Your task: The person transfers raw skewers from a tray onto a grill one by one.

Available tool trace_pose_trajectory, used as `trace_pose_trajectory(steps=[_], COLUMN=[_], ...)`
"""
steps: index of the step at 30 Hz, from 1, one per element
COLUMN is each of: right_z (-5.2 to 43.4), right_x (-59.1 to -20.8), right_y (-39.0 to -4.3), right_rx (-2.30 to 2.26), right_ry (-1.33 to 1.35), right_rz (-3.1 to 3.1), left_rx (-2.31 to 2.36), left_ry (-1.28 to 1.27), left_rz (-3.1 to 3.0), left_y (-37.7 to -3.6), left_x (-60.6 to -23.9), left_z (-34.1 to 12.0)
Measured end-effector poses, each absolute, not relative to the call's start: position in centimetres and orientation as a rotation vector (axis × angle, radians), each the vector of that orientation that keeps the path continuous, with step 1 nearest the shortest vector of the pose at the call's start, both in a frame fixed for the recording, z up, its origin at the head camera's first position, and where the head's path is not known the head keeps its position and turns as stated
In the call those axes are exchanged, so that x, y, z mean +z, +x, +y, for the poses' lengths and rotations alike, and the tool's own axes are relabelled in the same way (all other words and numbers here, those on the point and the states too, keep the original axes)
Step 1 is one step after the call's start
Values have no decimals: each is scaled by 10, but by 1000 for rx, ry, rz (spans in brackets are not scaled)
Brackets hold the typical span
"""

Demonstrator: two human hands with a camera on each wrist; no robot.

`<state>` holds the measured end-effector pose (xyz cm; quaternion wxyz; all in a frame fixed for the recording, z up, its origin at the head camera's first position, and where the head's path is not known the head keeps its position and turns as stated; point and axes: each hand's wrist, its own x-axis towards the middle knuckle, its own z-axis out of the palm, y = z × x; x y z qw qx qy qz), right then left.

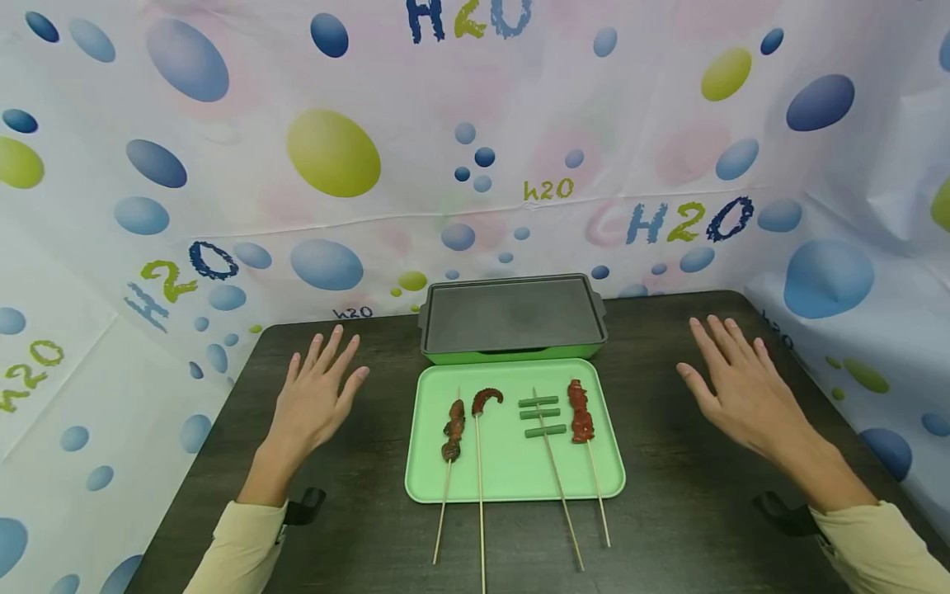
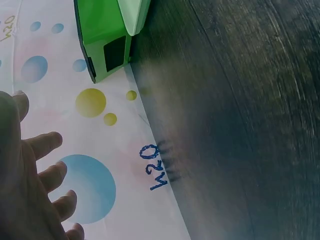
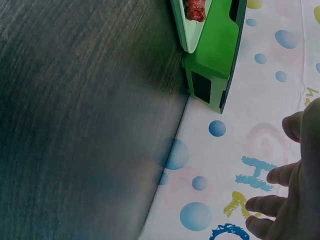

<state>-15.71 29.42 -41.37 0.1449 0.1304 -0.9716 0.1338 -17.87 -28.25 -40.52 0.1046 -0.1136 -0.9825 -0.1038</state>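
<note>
A light green tray [image 1: 512, 474] lies on the dark table and carries several skewers: a brown meat skewer [image 1: 453, 429], a curled octopus skewer [image 1: 486, 400], a green vegetable skewer [image 1: 542, 415] and a red meat skewer [image 1: 580, 411]. Behind the tray stands a green grill with a dark flat plate [image 1: 512, 315]. My left hand [image 1: 315, 396] hovers flat and open left of the tray, holding nothing. My right hand [image 1: 738, 384] hovers open to the tray's right, also holding nothing. In the wrist views the left hand's fingers [image 2: 45, 175] and the right hand's fingers [image 3: 285, 200] are spread.
The dark wooden table [image 1: 690, 495] is walled on three sides by a bubble-print cloth [image 1: 334, 157]. The grill's green side [image 2: 105, 45] shows in the left wrist view. In the right wrist view the grill's side [image 3: 215, 65] appears with the tray corner [image 3: 192, 25].
</note>
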Motion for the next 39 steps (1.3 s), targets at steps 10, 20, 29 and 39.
trace_pose_trajectory(steps=[10,20,29,39], right_z=[289,281,276,260], right_x=[-419,-428,-422,-434], right_y=[-150,-132,-108,-90], right_rx=[395,614,962,1142], right_ry=[394,363,333,292], right_rz=[-2788,-2778,-2777,-2847], left_rx=[-344,-450,-750,-858], left_ry=[-324,-337,-461,-465], left_rz=[-2927,-2942,-2922,-2995], left_y=[-176,-171,-168,-164], left_x=[-417,-432,-446,-454], left_z=[-282,-276,-267,-260])
